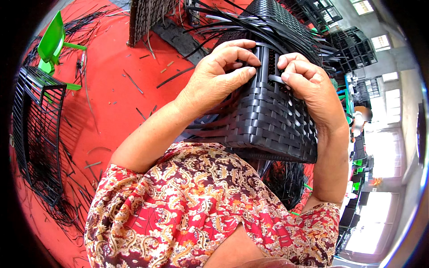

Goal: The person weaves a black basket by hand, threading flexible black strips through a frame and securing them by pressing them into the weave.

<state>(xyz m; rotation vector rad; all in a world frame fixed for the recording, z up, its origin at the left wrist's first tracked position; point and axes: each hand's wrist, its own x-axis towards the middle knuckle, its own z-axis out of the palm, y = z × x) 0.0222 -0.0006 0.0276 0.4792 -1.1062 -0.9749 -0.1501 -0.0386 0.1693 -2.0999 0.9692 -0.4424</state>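
A black woven frame (272,120), its flat plastic strips interlaced, stands in front of my body. My left hand (219,69) is at the left side of its upper corner, thumb and forefinger closed against the dark bars; whatever lies between the fingertips is hidden. On the right side of the same corner, my right hand (310,82) pinches a flat plastic strip (276,78), which shines pale in the light. Beyond the fingers, many loose strips (272,29) fan out across the upper weave. Between the hands, the bars of the corner show without weaving.
Strip offcuts lie scattered on the red floor (111,111). At the left are a black slatted frame (38,134) and a bright green plastic chair (51,44). Another woven piece (149,20) stands at the top. Black frames (353,47) are stacked at the upper right.
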